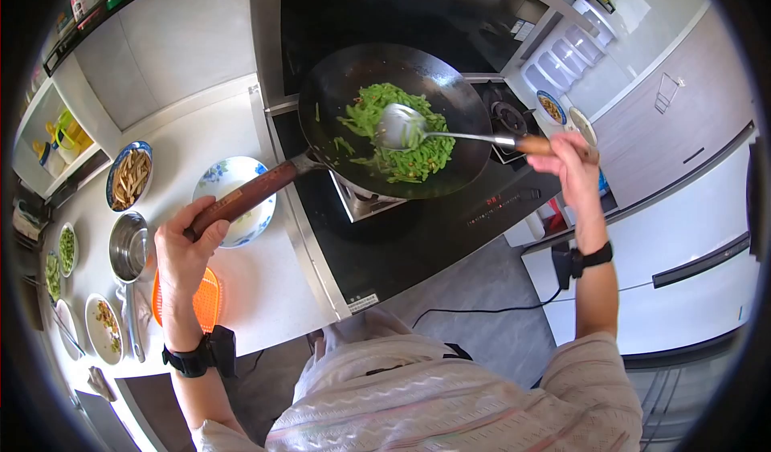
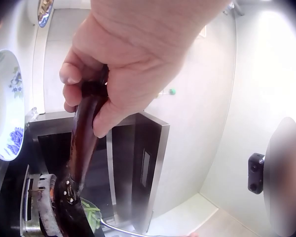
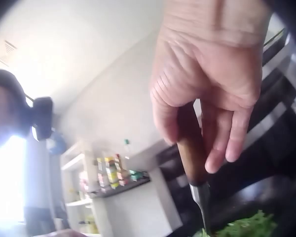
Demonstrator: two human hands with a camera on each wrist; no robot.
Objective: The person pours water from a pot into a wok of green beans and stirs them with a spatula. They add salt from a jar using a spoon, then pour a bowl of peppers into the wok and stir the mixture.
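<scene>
My left hand (image 1: pixel 183 253) grips the wooden handle (image 1: pixel 250 196) of a dark wok (image 1: pixel 329 91), thumb along its top; the left wrist view shows the fingers curled round the handle's end. In my right hand (image 1: pixel 572 171) is the wooden-handled metal spatula (image 1: pixel 403 126), its rounded head resting on the greens. Chopped green vegetables (image 1: pixel 409 167) with small reddish bits lie heaped in the wok, a few pieces stuck up its left side. In the right wrist view, thumb and fingers hold the spatula handle (image 3: pixel 191 148).
Left of the hob, a flowered white bowl (image 1: pixel 210 181), an orange basket (image 1: pixel 210 299), a steel pot (image 1: pixel 128 247) and a bowl of brown strips (image 1: pixel 131 177) stand on the counter. Small dishes line its far left. Right of the wok is a second burner (image 1: pixel 507 116).
</scene>
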